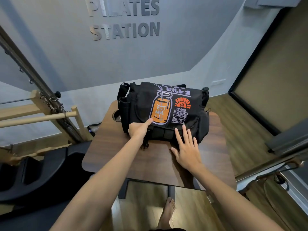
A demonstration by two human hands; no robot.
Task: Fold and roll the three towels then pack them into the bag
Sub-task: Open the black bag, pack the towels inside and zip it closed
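A black messenger bag with an orange bottle print lies on a small dark wooden table, its flap folded down over the front. My left hand grips the flap's lower left edge, thumb on top of the print and fingers curled under. My right hand lies flat with straight, spread fingers, its fingertips pressing the bag's lower front by the buckle straps. No towel is visible; the bag's inside is hidden by the flap.
Wooden pilates apparatus with springs stands at the left, a black padded seat at lower left. A grey wall with lettering is behind the table, a dark-framed panel to the right. My bare foot rests on the wooden floor.
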